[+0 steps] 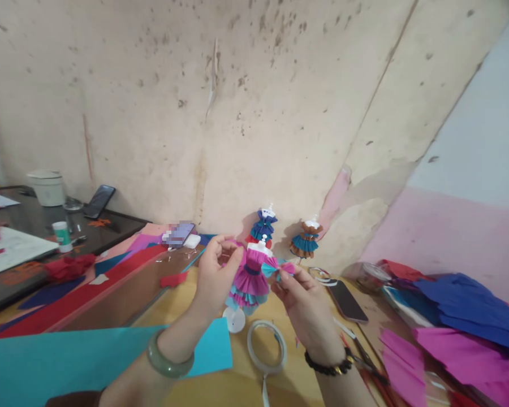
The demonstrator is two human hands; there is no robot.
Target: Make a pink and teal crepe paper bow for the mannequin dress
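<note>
A miniature dress form wearing a pink and light-blue ruffled crepe-paper dress (250, 280) stands upright on a white round base (236, 320) between my hands. My right hand (301, 294) pinches a pink and blue paper bow (279, 268) at the dress's right shoulder. On the other side, my left hand (216, 274) is closed, thumb and forefinger together beside the bodice. A bit of pink paper shows at its fingers, but what it grips is not clear. Below the dress lies a roll of white tape (267, 346), its loose end hanging toward me.
Behind stand a blue-dressed form (263, 223) and a brown-and-teal one (306, 237) by the wall. To the right lie a phone (348, 301), scissors (365, 350) and crepe paper (470, 311). A turquoise sheet (89, 362) covers the front left; a glue stick (62, 236) stands beyond.
</note>
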